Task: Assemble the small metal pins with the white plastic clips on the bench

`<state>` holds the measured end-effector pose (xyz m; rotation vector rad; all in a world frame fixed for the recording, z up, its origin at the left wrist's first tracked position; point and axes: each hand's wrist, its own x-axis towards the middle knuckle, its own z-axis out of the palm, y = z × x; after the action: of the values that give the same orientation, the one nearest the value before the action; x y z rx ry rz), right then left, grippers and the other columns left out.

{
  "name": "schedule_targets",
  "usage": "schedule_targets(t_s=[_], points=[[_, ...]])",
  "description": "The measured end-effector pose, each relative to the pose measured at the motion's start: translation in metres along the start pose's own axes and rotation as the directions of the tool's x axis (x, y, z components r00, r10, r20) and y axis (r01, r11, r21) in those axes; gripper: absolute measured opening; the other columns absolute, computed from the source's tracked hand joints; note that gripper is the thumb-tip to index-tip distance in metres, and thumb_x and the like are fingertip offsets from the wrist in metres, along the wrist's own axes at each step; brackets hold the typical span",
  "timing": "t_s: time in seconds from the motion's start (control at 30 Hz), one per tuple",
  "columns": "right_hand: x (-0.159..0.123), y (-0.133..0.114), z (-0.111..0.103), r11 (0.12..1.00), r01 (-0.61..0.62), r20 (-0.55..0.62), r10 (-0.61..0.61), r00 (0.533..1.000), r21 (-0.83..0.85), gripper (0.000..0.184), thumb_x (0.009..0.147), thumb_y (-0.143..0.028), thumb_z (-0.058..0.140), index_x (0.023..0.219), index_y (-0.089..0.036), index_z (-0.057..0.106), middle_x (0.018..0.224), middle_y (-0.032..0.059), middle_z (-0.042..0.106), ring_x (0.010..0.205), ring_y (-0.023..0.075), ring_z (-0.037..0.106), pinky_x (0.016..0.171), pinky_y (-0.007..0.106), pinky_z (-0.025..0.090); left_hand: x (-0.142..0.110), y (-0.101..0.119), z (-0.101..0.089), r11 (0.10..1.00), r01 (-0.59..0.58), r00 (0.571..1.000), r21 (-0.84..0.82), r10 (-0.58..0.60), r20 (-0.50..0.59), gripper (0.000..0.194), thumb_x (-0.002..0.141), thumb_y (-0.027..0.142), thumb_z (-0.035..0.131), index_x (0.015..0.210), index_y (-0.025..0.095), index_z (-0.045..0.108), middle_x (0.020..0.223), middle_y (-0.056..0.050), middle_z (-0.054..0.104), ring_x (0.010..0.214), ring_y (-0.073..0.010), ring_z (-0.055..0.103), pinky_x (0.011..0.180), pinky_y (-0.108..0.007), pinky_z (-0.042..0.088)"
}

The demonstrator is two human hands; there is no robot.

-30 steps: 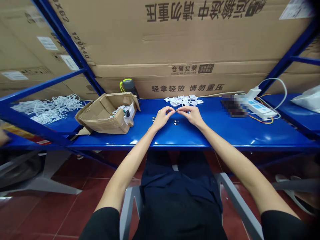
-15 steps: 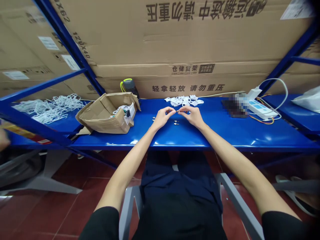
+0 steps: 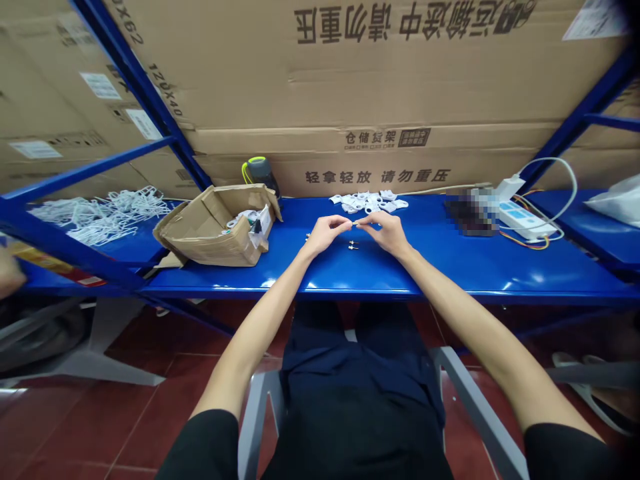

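My left hand [image 3: 325,235] and my right hand [image 3: 386,233] sit over the blue steel shelf [image 3: 450,267], their fingertips meeting around a tiny metal-looking part [image 3: 354,225]. Its exact form is too small to tell. Just below my right fingers lie small metal pins [image 3: 353,246], and another small pin [image 3: 307,235] shows beside my left hand. A pile of white plastic clips [image 3: 367,202] lies beyond my fingertips.
An open cardboard box [image 3: 215,227] with white parts inside stands to the left, past a tangle of white plastic pieces [image 3: 100,215]. To the right are a blurred object [image 3: 473,212] and a white power strip [image 3: 520,220]. Another person's hand [image 3: 7,273] shows at the left edge.
My fingertips stay together on the tiny part, and my hands have shifted only slightly. The whole view has tilted a little, and the other person's hand has moved slightly at the left edge.
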<state>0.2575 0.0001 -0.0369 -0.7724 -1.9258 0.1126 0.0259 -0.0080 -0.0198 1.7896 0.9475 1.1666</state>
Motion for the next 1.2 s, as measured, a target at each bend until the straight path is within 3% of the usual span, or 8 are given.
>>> schedule_targets(t_s=[0.2, 0.43, 0.7, 0.87, 1.2], points=[[-0.001, 0.001, -0.001, 1.0, 0.012, 0.083, -0.014, 0.996, 0.022, 0.012, 0.1, -0.037, 0.078, 0.097, -0.028, 0.085, 0.095, 0.0038, 0.086, 0.085, 0.0248, 0.079, 0.084, 0.039, 0.063, 0.0, 0.002, -0.001, 0.997, -0.038, 0.999, 0.061, 0.038, -0.006, 0.043, 0.087, 0.058, 0.082, 0.097, 0.017, 0.086, 0.105, -0.01, 0.085, 0.101, -0.0271, 0.075, 0.099, -0.039, 0.055], [-0.001, 0.001, 0.0, 1.0, 0.011, 0.064, -0.01, 0.998, -0.006, 0.014, 0.103, -0.033, 0.074, 0.103, -0.028, 0.087, 0.102, 0.004, 0.087, 0.091, 0.0254, 0.08, 0.09, 0.04, 0.064, 0.0, -0.003, 0.0, 0.996, -0.028, 0.999, 0.088, 0.026, 0.024, 0.043, 0.087, 0.059, 0.081, 0.098, 0.017, 0.086, 0.103, -0.009, 0.085, 0.098, -0.0267, 0.075, 0.098, -0.039, 0.055], [0.001, -0.007, -0.006, 0.987, -0.105, 0.144, 0.087, 0.986, 0.122, 0.016, 0.1, -0.041, 0.076, 0.1, -0.03, 0.087, 0.099, 0.0021, 0.087, 0.091, 0.0258, 0.082, 0.09, 0.04, 0.064, -0.001, 0.0, -0.001, 0.992, -0.026, 1.0, 0.126, 0.024, 0.015, 0.041, 0.088, 0.057, 0.08, 0.097, 0.018, 0.086, 0.102, -0.008, 0.085, 0.098, -0.0267, 0.075, 0.096, -0.038, 0.055], [0.002, -0.012, -0.007, 0.958, -0.183, 0.13, 0.157, 0.979, 0.221, 0.024, 0.097, -0.05, 0.078, 0.097, -0.028, 0.087, 0.1, 0.0032, 0.087, 0.093, 0.0274, 0.083, 0.092, 0.042, 0.065, -0.002, 0.004, -0.001, 0.994, -0.03, 1.0, 0.108, 0.029, 0.01, 0.041, 0.087, 0.057, 0.08, 0.097, 0.018, 0.086, 0.102, -0.009, 0.085, 0.097, -0.026, 0.074, 0.096, -0.037, 0.055], [0.001, -0.011, -0.004, 0.971, -0.148, 0.091, 0.133, 0.987, 0.189, 0.018, 0.097, -0.044, 0.079, 0.1, -0.029, 0.089, 0.098, 0.0023, 0.087, 0.087, 0.0251, 0.08, 0.09, 0.04, 0.064, -0.003, 0.005, -0.001, 0.995, -0.03, 1.0, 0.092, 0.03, 0.008, 0.043, 0.087, 0.058, 0.081, 0.098, 0.017, 0.086, 0.102, -0.009, 0.085, 0.097, -0.026, 0.074, 0.095, -0.037, 0.055]])
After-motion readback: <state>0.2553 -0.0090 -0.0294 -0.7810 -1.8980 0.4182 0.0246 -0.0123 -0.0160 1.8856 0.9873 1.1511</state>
